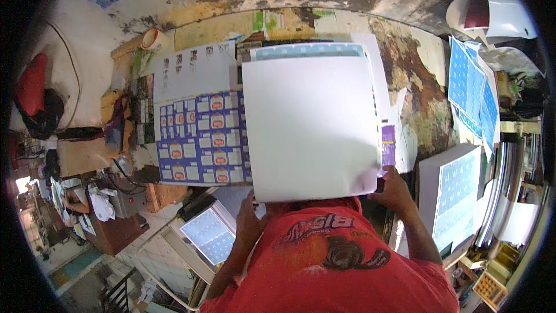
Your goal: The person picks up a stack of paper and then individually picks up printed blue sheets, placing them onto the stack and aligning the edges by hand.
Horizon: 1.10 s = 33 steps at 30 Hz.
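Observation:
A large blank white sheet [310,122] lies in front of me, on top of light-blue printed sheets [307,50] that show along its far edge. My left hand [250,219] is at the sheet's near left corner, a finger raised by the edge and the thumb apart. By the near right corner is my right hand [395,190], its thumb and fingers spread around a dark gap. Neither hand visibly grips the sheet. Left of it lies a purple sheet printed with repeated labels [200,139]. A purple printed piece [388,144] shows just beyond my right fingers.
To the right stands a thick stack of light-blue printed sheets [457,197], with bright-blue sheets [468,90] behind it. Another blue-printed stack [209,235] sits low at left. A tape roll [152,39] rests at the back left. A person's arm [78,202] shows at far left.

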Tool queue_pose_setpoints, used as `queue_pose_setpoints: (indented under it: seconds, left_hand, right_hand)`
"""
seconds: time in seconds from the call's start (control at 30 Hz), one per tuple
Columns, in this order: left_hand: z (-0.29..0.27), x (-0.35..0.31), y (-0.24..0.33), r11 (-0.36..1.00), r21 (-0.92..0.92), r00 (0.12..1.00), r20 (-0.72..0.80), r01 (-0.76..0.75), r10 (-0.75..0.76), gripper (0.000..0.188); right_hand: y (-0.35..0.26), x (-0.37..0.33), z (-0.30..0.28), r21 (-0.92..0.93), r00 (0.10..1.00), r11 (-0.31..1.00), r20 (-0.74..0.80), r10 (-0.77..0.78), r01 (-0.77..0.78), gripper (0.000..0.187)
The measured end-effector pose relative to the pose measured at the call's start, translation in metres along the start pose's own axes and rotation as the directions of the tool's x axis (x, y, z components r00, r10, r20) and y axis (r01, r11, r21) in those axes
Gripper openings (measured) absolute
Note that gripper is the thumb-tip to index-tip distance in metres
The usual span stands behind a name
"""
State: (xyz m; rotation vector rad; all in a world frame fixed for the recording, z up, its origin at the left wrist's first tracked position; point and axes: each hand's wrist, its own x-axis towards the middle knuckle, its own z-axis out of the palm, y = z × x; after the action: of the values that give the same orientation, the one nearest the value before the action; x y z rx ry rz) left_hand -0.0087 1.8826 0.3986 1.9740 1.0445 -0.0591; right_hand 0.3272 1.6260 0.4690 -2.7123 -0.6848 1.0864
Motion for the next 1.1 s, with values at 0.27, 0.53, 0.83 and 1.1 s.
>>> queue_pose_setpoints:
  seconds: [0.27, 0.53, 0.83, 1.1]
  left_hand:
    - [0.008, 0.011, -0.022, 0.980, 0.197, 1.000, 0.003, 0.028, -0.029, 0.065]
    - [0.069, 0.011, 0.023, 0.593, 0.627, 0.670, -0.149, -0.505, 0.727, 0.041]
    - [0.033, 0.025, 0.048, 0.376, 0.633, 0.486, 0.000, -0.676, 0.874, 0.036]
    - [-0.044, 0.063, 0.142, 0.394, 0.624, 0.481, -0.033, -0.675, 0.876, 0.038]
  right_hand:
    - [0.020, -0.006, 0.072, 0.104, 0.945, 0.979, -0.298, -0.137, 0.175, 0.080]
    - [-0.017, -0.007, 0.152, -0.450, 0.512, 0.751, -0.551, -0.659, 0.482, 0.055]
    - [-0.044, -0.014, 0.128, -0.484, 0.431, 0.694, -0.551, -0.715, 0.533, 0.047]
    - [-0.098, -0.008, 0.005, -0.550, 0.351, 0.642, -0.547, -0.760, 0.534, 0.029]
